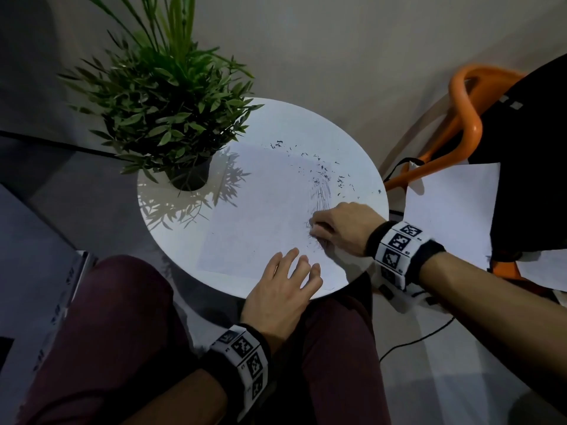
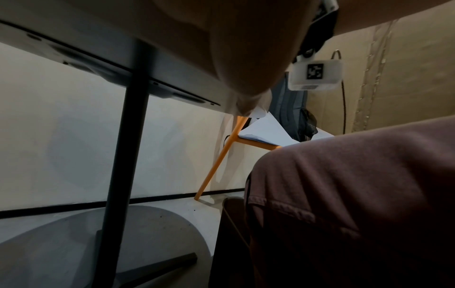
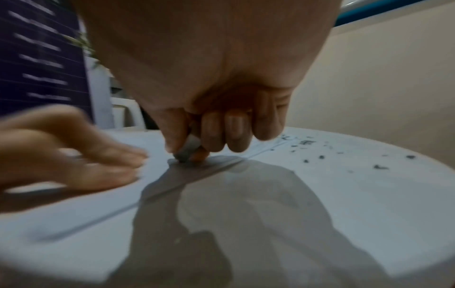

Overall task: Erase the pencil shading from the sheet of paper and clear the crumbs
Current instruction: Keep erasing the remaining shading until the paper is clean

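Observation:
A white sheet of paper (image 1: 260, 210) lies on the round white table (image 1: 306, 124). Pencil shading (image 1: 322, 196) marks its right part, and dark eraser crumbs (image 1: 322, 170) are scattered beyond it. My right hand (image 1: 340, 223) pinches a grey eraser (image 3: 188, 149) with its tip down on the paper, fingers curled. My left hand (image 1: 285, 283) lies flat on the sheet's near edge with its fingers spread and straight. In the right wrist view the left hand (image 3: 81, 155) looks blurred beside the eraser, and crumbs (image 3: 379, 166) dot the table to the right.
A potted green plant (image 1: 171, 111) stands at the table's far left. An orange chair (image 1: 466, 130) with black cloth and loose white sheets (image 1: 454, 204) is on the right. A cable (image 1: 414, 338) runs over the floor. My knees in maroon trousers (image 1: 107, 332) sit under the near rim.

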`<state>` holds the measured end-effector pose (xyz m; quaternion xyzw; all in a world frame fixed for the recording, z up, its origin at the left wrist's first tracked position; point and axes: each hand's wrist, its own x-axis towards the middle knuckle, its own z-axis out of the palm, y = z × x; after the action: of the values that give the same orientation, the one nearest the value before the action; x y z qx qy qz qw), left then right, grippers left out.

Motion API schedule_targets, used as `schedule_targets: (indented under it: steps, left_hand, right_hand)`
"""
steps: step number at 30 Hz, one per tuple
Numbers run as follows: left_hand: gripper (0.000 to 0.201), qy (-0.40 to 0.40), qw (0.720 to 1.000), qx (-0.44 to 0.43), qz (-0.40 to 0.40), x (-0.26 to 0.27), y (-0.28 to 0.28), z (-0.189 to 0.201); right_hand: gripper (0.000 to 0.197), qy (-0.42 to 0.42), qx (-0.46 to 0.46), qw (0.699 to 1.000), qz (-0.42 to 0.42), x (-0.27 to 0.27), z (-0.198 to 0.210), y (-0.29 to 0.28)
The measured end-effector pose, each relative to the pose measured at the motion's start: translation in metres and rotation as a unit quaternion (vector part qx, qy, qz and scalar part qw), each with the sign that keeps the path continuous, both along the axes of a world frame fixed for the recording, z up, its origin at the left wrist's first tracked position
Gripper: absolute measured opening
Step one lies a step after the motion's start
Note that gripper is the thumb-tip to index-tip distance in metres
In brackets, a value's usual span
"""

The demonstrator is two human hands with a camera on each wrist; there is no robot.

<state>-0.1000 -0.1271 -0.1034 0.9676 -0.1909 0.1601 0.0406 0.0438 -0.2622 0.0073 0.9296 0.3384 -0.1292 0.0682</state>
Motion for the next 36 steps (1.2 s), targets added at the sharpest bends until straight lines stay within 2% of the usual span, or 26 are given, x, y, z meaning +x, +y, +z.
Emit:
schedule_targets:
  steps: [2, 5, 9, 11, 14, 17, 20, 23, 27, 30, 36]
  left_hand:
    - [0.068, -0.003, 1.0, 0.002, 0.005, 0.001, -0.001, -0.001]
    - [0.066, -0.014, 1.0, 0.005, 0.009, 0.003, -0.002, -0.004]
    - [0.066, -0.009, 1.0, 0.0, 0.001, 0.002, -0.001, -0.003]
    - [0.065, -0.005, 1.0, -0.005, -0.001, 0.001, -0.001, -0.003]
    - [0.059, -0.018, 1.0, -0.014, 0.007, 0.002, -0.002, -0.004]
    - [0.057, -0.024, 1.0, -0.018, 0.007, 0.003, -0.003, -0.005]
    - [0.062, -0.012, 1.0, -0.017, 0.007, 0.003, -0.003, -0.003]
    - [0.061, -0.005, 1.0, -0.018, 0.006, 0.002, -0.002, -0.003]
    - [0.066, -0.011, 0.999, -0.027, 0.012, 0.002, -0.003, -0.004]
    - [0.067, -0.02, 0.999, -0.032, 0.015, 0.003, -0.005, -0.005]
    - [0.07, -0.016, 0.999, -0.032, 0.007, 0.005, -0.004, -0.003]
  right_hand:
    - [0.024, 0.029, 0.016, 0.999, 0.034, -0.018, -0.004, -0.005]
    - [0.026, -0.019, -0.003, 0.998, 0.062, -0.02, -0.007, -0.01]
    - [0.019, -0.075, -0.035, 0.997, -0.002, 0.013, -0.002, -0.001]
    - [0.02, -0.041, -0.022, 0.999, -0.001, 0.014, 0.0, 0.003]
    - [0.022, 0.025, 0.005, 0.998, 0.059, -0.015, -0.003, 0.002]
    - [0.024, -0.018, -0.039, 0.995, 0.091, -0.018, -0.002, 0.003]
    - [0.02, -0.068, -0.075, 0.994, 0.052, 0.013, 0.003, 0.015]
    - [0.016, -0.076, -0.087, 0.993, 0.029, 0.034, 0.005, 0.025]
    - [0.019, -0.026, -0.046, 0.997, 0.064, 0.003, 0.007, 0.014]
    - [0.019, -0.024, -0.055, 0.994, 0.091, -0.011, 0.0, 0.007]
    - [0.019, -0.069, -0.05, 0.996, 0.01, 0.038, 0.003, 0.013]
